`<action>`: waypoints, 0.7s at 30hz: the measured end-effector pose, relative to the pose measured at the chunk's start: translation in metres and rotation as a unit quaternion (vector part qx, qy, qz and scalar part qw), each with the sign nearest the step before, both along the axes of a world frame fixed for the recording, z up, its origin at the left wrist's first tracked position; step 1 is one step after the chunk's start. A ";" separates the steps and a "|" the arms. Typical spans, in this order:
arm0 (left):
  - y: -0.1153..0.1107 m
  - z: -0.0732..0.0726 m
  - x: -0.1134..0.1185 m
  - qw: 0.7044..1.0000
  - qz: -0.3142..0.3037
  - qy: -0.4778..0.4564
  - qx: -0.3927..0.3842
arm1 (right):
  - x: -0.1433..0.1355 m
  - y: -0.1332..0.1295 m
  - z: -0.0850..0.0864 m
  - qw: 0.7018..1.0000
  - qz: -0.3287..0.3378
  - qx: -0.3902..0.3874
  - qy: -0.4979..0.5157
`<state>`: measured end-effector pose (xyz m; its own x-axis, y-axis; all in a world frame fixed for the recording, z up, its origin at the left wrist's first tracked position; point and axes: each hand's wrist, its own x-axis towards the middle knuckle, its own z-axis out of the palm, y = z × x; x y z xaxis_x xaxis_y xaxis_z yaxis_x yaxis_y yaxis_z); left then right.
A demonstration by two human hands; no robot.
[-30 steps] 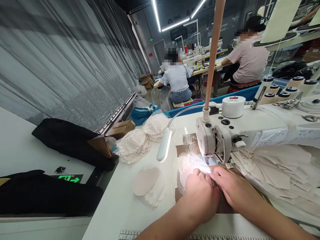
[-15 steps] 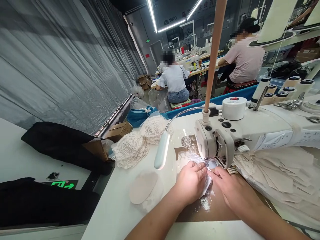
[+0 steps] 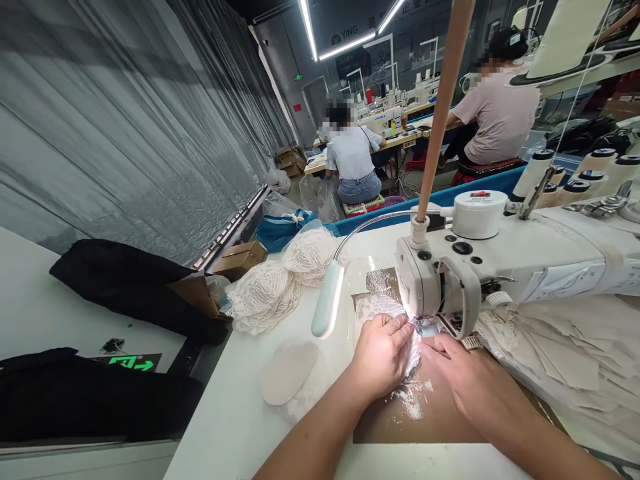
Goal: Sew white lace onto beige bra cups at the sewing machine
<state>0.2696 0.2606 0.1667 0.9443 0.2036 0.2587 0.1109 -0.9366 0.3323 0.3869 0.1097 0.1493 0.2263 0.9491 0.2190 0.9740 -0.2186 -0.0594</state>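
Note:
A white lace piece (image 3: pixel 376 307) lies under the needle of the sewing machine (image 3: pixel 415 273), lit by the lamp. My left hand (image 3: pixel 383 353) is closed over the lace, its fingertips pressing it near the presser foot; part of the lace is hidden beneath. On the other side, my right hand (image 3: pixel 463 367) rests low on the brown machine bed (image 3: pixel 430 420). Its fingers stretch toward the lace edge, slightly apart from my left fingers, and I see no cloth in it. A beige oval cloth piece (image 3: pixel 287 373) lies left of my left forearm.
Stacks of lace cups (image 3: pixel 263 297) sit on the table's far left, beside a gooseneck lamp (image 3: pixel 327 300). Beige cut pieces (image 3: pixel 565 347) are heaped at right. Thread cones (image 3: pixel 575 190) stand behind the machine. Two people (image 3: pixel 353 157) sit at machines further back.
My right fingertips have drawn slightly away from my left hand. The lace has shifted a little under the foot, with less of it showing below my left hand. The view has turned slightly.

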 end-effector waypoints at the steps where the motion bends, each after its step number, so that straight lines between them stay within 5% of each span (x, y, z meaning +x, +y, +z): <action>1: -0.001 0.000 0.000 1.000 0.016 0.005 0.008 | 0.000 -0.001 -0.001 1.000 0.005 0.010 0.002; 10: -0.004 -0.001 -0.010 0.996 0.077 0.047 0.025 | 0.004 -0.008 -0.008 0.998 0.035 0.044 0.025; 16: -0.010 0.024 -0.039 0.981 -0.124 0.052 -0.143 | 0.012 -0.016 -0.013 0.985 0.083 0.109 0.101; 18: -0.010 0.031 -0.042 0.976 -0.089 0.009 -0.199 | 0.010 -0.016 -0.010 0.983 0.100 0.105 0.116; 21: -0.002 0.034 -0.036 0.971 0.042 -0.011 -0.233 | 0.006 -0.015 -0.004 0.983 0.116 0.085 0.115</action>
<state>0.2337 0.2588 0.2007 0.9142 0.3804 0.1399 0.1689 -0.6714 0.7216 0.3927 0.0951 0.1449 0.0698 0.9350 0.3477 0.9527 0.0409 -0.3012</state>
